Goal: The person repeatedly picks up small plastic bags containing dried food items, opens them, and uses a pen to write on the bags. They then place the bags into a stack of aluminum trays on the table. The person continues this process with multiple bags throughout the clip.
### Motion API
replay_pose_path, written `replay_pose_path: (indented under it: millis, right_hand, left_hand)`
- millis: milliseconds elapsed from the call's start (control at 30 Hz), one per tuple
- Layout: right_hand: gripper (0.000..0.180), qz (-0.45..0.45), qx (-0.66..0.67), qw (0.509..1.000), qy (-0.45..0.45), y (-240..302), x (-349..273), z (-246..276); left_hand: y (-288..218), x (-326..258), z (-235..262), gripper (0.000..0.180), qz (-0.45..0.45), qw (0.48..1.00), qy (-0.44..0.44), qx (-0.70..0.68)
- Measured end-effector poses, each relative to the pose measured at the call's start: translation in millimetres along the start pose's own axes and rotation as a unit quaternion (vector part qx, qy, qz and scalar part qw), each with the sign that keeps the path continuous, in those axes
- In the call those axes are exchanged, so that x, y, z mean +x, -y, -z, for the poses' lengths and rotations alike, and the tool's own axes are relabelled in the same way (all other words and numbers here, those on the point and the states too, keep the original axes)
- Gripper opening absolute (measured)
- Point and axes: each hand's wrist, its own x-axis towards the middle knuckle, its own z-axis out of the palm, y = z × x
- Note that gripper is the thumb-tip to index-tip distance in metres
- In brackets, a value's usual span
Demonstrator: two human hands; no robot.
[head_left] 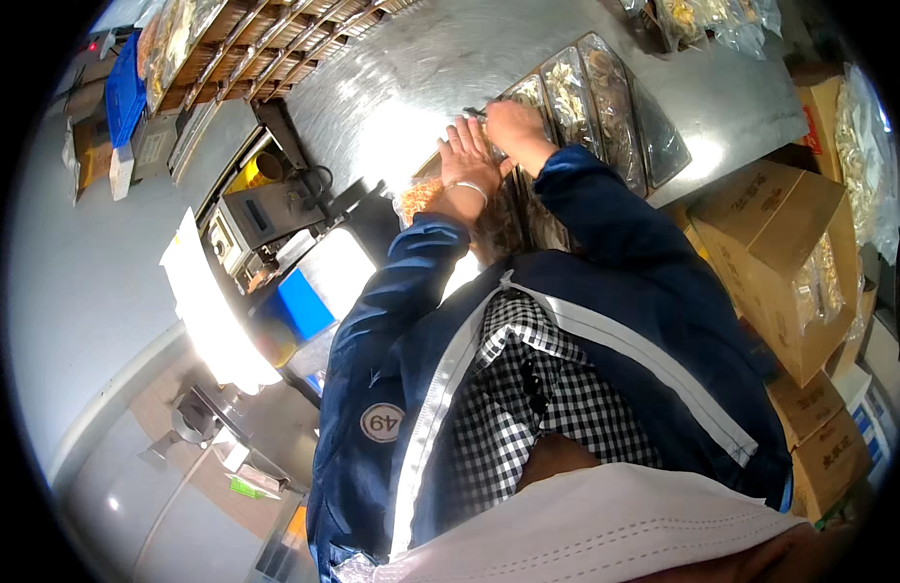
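Now, in the frame's upper middle, the left hand [469, 167] rests by orange food [419, 197], fingers apart. The right hand [516, 128] curls near trays [661, 131]; I can't tell its fingers' hold.

Cannot make out the small dark item [476, 113] at the fingertips of the right hand [518, 129], nor see whole the orange-filled bag [419, 198] partly behind the left hand [469, 170], the row of long trays [661, 126] partly under the right sleeve [605, 209], or the slatted rack [260, 49] and clear bags [746, 31] cut off above.
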Motion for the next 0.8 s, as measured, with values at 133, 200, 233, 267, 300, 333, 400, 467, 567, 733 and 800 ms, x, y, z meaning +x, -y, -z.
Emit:
replay_pose_path:
  millis: [133,200,233,267,300,333,400,467,567,733,800]
  right_hand:
    - [0.024,-0.020,0.165,0.983,-0.080,-27.1,0.1,-2.8]
    - [0.021,-0.015,0.148,0.985,-0.084,-27.5,-4.6,-5.9]
    - [0.021,-0.020,0.131,0.989,-0.072,-25.4,-5.3,-8.0]
    - [0.021,-0.023,0.119,0.990,-0.065,-21.2,-4.5,-7.0]
    - [0.020,-0.008,0.082,0.993,-0.090,-20.5,-4.5,-13.0]
    - [0.019,-0.021,0.039,0.996,-0.082,-19.3,3.2,-20.5]
    - [0.019,-0.002,0.010,0.997,-0.077,-7.0,0.1,-18.9]
    - [0.019,0.011,0.033,0.992,-0.125,-14.4,1.5,-28.1]
    - [0.021,0.038,0.145,0.978,-0.148,-23.2,-22.3,-4.9]
    - [0.029,0.097,0.307,0.944,-0.072,-16.7,-62.0,3.2]
    - [0.026,0.083,0.347,0.931,0.078,4.4,-77.7,-6.0]
  left_hand:
    - [2.7,-7.7,5.8,0.099,-0.008,0.999,-0.040,0.019]
    - [-2.4,-23.9,7.9,0.094,-0.019,0.997,-0.056,0.039]
    - [-5.8,-32.0,9.9,0.094,-0.032,0.998,-0.031,0.049]
    - [-6.6,-40.2,15.4,0.093,-0.045,0.997,-0.009,0.065]
    - [-9.8,-51.8,16.6,0.088,-0.056,0.994,-0.004,0.097]
    - [-7.2,-48.3,13.2,0.087,-0.066,0.995,-0.037,0.064]
    - [5.2,-50.4,-10.1,0.084,-0.077,0.993,-0.094,-0.003]
    - [21.6,-54.2,-4.4,0.079,-0.134,0.957,-0.216,-0.136]
    - [47.0,-100.7,32.9,0.081,-0.069,0.923,-0.312,-0.215]
    - [91.3,-143.6,-87.3,0.089,0.128,0.862,-0.282,-0.402]
    - [64.7,-149.8,-94.4,0.085,0.061,0.869,-0.313,-0.378]
